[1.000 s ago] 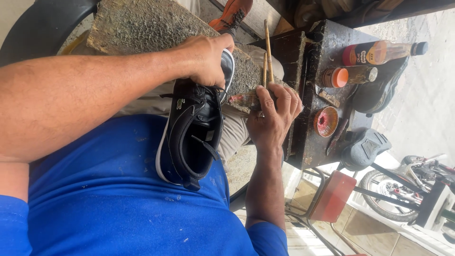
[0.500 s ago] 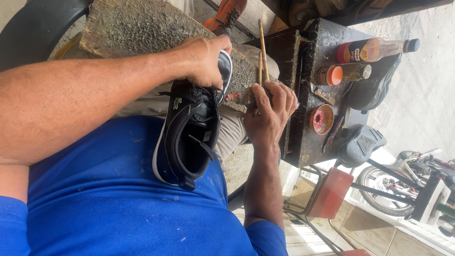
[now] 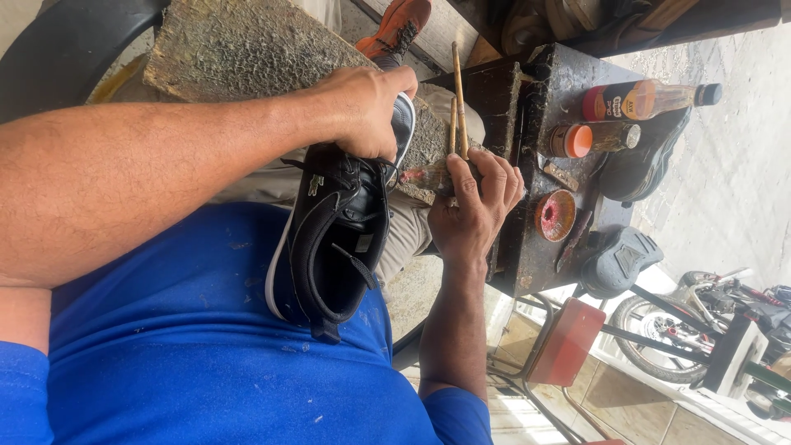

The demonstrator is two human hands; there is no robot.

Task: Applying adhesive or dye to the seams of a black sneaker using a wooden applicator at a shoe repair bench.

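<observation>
A black sneaker [image 3: 334, 239] with a white sole lies on my lap, its heel against my blue shirt [image 3: 206, 354]. My left hand [image 3: 367, 111] grips its toe end from above. My right hand [image 3: 476, 202] sits just right of the shoe, closed on two thin wooden sticks [image 3: 458, 103] that point away from me. Their reddish lower ends rest at the sole edge near the toe. A rough stone slab [image 3: 239, 53] lies under and beyond the shoe.
A dark, stained work stand [image 3: 527, 247] stands at right with a brown bottle [image 3: 651, 99], an orange-capped jar [image 3: 589, 138] and a small red dish [image 3: 554, 214]. Dark shoes [image 3: 622, 259] lie beside it. An orange shoe [image 3: 400, 25], a red stool [image 3: 564, 342] and a bicycle [image 3: 700, 330] are further off.
Both hands keep their holds. The shoe has shifted slightly on my lap, and the view has drifted a little.
</observation>
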